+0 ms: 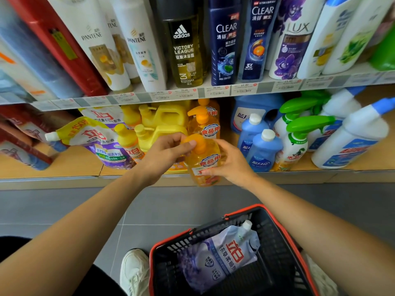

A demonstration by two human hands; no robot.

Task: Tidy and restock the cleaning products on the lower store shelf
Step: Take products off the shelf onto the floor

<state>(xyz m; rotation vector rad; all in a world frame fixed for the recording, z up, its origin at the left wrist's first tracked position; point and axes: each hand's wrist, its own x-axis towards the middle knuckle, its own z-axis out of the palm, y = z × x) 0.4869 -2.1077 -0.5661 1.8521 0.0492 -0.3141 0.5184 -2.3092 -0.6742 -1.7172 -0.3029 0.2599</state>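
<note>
- Left hand (164,154): fingers (188,144) curled over the orange pump head, gripping it.
- Right hand (230,163): thumb and fingertips pinch the bottle (205,161) low on its label side. Both hands hold the same bottle.
- Bottle is upright between the two sets of fingers, at the front lip of the shelf (64,165). We cannot tell whether its base rests on the lip or hangs just off it.
- Just beyond the fingers stands a twin (204,124) with its label forward. Jugs (162,129) sit to the left of the left fingers, and blue bottles (263,150) to the right of the right fingers.
- Judgement: we are seating and facing the bottle in the gap in front of the twin.
- Method: carry the weight at the body with the right fingers. The pump head may turn or lift, so use the left fingers only to steer.
- Set the base fully behind the lip, square the label to match the twin, then let go.
- Risk: knuckles may nudge the blue bottles.
- Pending: a pouch (222,253) lies in the basket (171,238) below the wrists.
</note>
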